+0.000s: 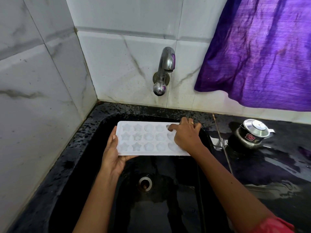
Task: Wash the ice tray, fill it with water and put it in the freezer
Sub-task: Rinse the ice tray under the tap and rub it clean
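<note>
Left hand [113, 153] grips the white ice tray [148, 139] by its left end, thumb on top, fingers curled under, holding it flat above the black sink [94, 165]. Right hand [186, 134] rests on the tray's far end, curled fingers in the moulds. Tap [165, 68] on the wall beyond the grip, no water visible.

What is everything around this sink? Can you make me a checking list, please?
Surface: black sink with its drain in view; the black counter beside it looks wet.
Job's things: white ice tray held over the sink; tap shows no water running.
Clutter: steel pot with lid on the counter.
Hands: left hand grips the tray's left end; right hand lies on its right end, fingertips at a cavity, grip unclear.
Cables: nothing seen.
Surroundings: marbled wall tiles; purple cloth hanging at right.
</note>
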A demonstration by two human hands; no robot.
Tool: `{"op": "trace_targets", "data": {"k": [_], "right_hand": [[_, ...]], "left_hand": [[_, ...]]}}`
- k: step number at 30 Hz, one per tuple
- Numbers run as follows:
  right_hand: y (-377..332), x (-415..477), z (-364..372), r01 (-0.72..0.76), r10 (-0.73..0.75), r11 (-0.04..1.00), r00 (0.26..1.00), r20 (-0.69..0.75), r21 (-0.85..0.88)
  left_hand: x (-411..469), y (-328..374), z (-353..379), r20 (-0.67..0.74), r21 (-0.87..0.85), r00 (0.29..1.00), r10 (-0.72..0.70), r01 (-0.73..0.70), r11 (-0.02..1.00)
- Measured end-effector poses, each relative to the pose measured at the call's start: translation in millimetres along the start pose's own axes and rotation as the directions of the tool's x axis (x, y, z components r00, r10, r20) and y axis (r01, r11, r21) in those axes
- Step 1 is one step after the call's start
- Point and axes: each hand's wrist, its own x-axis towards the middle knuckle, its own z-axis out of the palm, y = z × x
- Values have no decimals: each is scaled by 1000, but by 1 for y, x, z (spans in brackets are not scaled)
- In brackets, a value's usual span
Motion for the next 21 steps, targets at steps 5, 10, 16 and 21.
{"op": "trace_targets", "data": {"k": [5,10,16,21], "right_hand": [[-1,-2,-3,-2,5,999,996,-92,34],[-11,-1,-4,104,-98,994,989,-112,45],[-20,5,3,88,-88,996,996,14,31],[-20,5,7,100,-101,994,994,40,31]], "left_hand": [[-2,1,2,7,6,1000,1,-1,1000],[-3,2,4,22,10,1000,-2,2,1000],[-4,0,4,33,4,999,-1,1,1000],[-2,-1,2,40,-5,999,13,-13,1000]]}}
